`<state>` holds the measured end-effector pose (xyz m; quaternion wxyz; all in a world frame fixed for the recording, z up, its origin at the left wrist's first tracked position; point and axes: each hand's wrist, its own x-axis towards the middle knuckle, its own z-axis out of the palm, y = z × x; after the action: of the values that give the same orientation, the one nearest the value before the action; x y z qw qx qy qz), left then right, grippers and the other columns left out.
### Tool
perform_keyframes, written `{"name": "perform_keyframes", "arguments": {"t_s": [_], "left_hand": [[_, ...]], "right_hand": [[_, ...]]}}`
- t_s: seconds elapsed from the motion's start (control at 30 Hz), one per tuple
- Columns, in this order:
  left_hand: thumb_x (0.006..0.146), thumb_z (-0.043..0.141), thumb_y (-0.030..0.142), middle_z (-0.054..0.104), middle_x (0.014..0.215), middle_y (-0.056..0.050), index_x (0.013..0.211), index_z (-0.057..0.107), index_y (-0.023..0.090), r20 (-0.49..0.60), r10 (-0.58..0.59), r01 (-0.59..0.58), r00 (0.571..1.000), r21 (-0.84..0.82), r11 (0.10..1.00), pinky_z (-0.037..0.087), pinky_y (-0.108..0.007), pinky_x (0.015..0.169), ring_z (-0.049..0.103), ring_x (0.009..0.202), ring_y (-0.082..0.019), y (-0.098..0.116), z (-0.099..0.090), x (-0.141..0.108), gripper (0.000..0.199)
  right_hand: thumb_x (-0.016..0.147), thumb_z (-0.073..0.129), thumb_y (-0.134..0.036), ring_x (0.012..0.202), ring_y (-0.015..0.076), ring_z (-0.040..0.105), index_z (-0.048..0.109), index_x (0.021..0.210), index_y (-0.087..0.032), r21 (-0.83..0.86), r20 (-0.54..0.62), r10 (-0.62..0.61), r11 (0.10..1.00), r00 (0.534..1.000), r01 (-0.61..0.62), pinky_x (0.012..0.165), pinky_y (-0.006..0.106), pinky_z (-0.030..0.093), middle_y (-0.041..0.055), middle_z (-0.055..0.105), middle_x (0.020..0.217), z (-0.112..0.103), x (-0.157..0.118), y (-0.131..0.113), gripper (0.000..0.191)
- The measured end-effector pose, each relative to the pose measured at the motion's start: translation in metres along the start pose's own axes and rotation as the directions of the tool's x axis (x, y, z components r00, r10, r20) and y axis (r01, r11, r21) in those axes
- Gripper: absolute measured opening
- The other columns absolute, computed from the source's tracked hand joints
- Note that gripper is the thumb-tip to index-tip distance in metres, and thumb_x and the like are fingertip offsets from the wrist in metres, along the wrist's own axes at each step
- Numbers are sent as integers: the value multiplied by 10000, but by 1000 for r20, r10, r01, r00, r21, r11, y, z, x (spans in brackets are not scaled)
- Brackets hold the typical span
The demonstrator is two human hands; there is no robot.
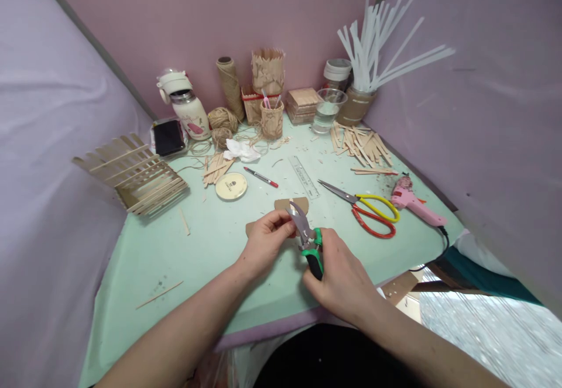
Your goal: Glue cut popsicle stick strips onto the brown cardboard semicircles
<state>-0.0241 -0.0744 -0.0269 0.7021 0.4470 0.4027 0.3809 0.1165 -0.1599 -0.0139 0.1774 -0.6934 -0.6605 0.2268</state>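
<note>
My right hand (340,274) is wrapped round the green and black handles of a pair of pruning shears (302,227). The metal blades point up and left, to the fingertips of my left hand (270,236). Those fingers are closed in a pinch on a thin wooden craft stick (291,203); its pale tip shows by the blades, and the rest is hidden. Behind and under my left hand lies a brown cardboard piece (302,204), partly covered.
Scissors (351,199) and a pink glue gun (415,202) with its cord lie on the right. Loose craft sticks (364,145), a clear ruler (304,177), a pen (261,177) and a round lid (231,186) lie farther back. A slatted stick structure (136,174) stands left; a cup of water (327,113) stands behind.
</note>
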Motion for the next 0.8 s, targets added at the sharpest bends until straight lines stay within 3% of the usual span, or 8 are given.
{"name": "perform_keyframes", "arguments": {"t_s": [0.57,0.8], "left_hand": [[747,712,212,713,770,-15,821,748,170,5,11,-12,1000,34,999,460,-264,729,600,716,-127,-3,-3,-1,92],[727,753,278,680,705,-13,766,729,154,-9,4,-3,1000,35,999,449,-271,705,579,687,-130,-2,-2,0,132]], "right_hand": [[765,515,-246,834,241,563,386,942,-224,26,59,31,999,998,-33,683,339,420,69,557,923,-1,-1,3,221],[773,499,-233,682,201,524,353,926,-235,72,111,74,994,991,-82,604,310,372,19,544,804,-2,-2,2,211]]}}
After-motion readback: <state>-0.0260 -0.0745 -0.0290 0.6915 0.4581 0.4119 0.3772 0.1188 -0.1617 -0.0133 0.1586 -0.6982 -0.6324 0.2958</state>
